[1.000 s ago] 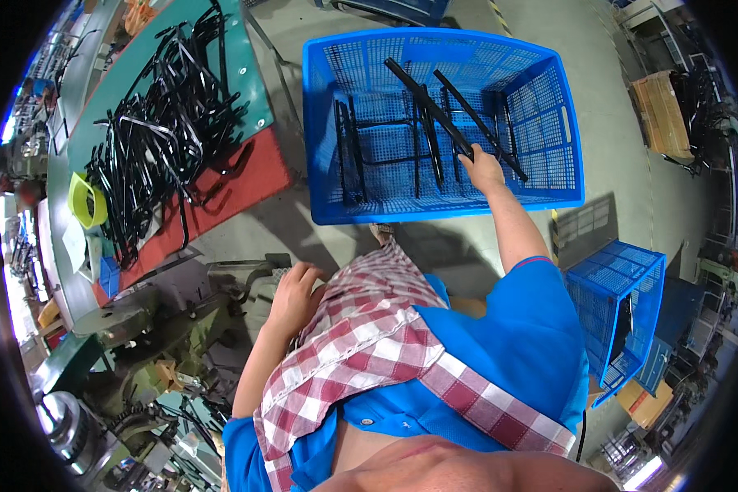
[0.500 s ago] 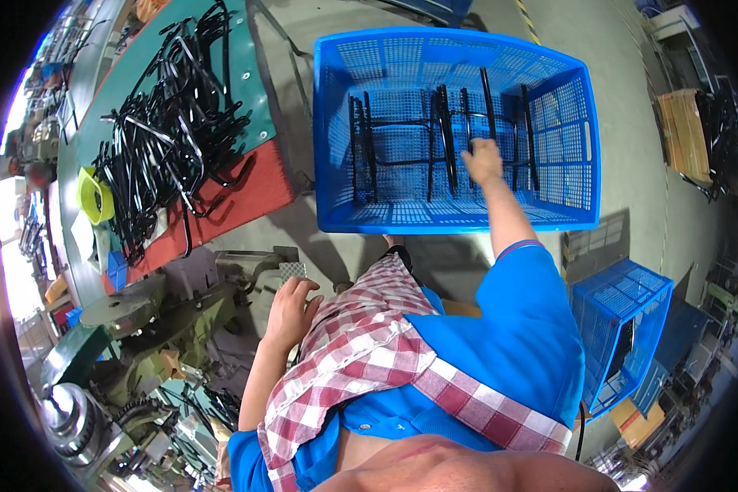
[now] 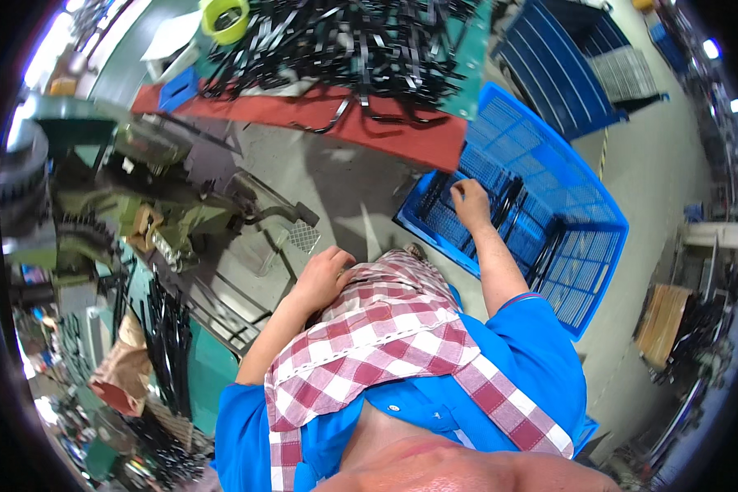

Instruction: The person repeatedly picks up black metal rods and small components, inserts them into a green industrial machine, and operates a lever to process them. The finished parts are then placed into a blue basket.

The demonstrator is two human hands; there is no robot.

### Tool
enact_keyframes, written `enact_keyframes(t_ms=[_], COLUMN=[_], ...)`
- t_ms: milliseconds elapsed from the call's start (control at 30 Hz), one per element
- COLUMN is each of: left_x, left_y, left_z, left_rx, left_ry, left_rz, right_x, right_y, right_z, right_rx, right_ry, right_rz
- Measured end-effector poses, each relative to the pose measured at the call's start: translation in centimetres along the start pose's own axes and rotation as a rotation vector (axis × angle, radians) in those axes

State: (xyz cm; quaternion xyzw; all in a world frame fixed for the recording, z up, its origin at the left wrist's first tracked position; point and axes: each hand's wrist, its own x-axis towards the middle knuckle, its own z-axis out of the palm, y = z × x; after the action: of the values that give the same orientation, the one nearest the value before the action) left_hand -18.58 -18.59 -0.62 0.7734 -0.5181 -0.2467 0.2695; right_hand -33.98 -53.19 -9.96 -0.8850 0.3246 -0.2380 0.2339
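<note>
My right hand (image 3: 471,205) is above the near left part of a large blue plastic crate (image 3: 603,271), its fingers loosely bent and nothing visible in them. Inside the crate lie black bent metal tubes (image 3: 512,209), partly hidden by my hand and forearm. Close to my checked apron (image 3: 369,320), my left hand (image 3: 324,277) hangs with its fingers relaxed and no object in it. A big pile of similar black bent tubes (image 3: 361,49) covers the table ahead, which has a green top and a red front strip (image 3: 385,138).
A yellow-green round container (image 3: 224,23) and a small blue bin (image 3: 178,88) stand at the table's left. Green machinery (image 3: 152,148) is on my left. Behind the crate stands a dark blue container (image 3: 553,74). Cardboard (image 3: 662,320) with black parts lies far right.
My view has turned left, so the table is now ahead and the crate to the right. My right hand has let go of a black tube in the crate. My left hand stays by the apron.
</note>
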Motion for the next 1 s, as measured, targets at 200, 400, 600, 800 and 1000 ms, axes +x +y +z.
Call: enact_keyframes(t_ms=[200, 400, 600, 800, 1000], left_x=[-2.6, -2.9, -3.3, -2.1, 1.1], left_y=[-2.1, -2.4, -3.6, -3.6, -2.3], left_z=[0.0, 0.5, 2.4, 1.9, -0.5], left_rx=[-0.101, -0.123, -0.186, -0.134, -0.105], left_ry=[0.128, 0.211, 0.323, 0.301, 0.316], left_rz=[-0.098, -0.152, -0.247, -0.188, -0.156], right_x=[8.3, 14.4, 16.8, 23.3, 27.2], right_y=[-6.3, -5.0, -3.3, -11.9, -10.5], right_z=[-3.0, -0.2, -2.6, -15.4, -15.5], right_rx=[-0.041, -0.543, -0.033, 0.721, 1.779], right_ry=[0.171, 0.058, -0.172, -0.127, -0.288], right_rz=[-0.337, -0.195, -0.143, -0.061, 0.12])
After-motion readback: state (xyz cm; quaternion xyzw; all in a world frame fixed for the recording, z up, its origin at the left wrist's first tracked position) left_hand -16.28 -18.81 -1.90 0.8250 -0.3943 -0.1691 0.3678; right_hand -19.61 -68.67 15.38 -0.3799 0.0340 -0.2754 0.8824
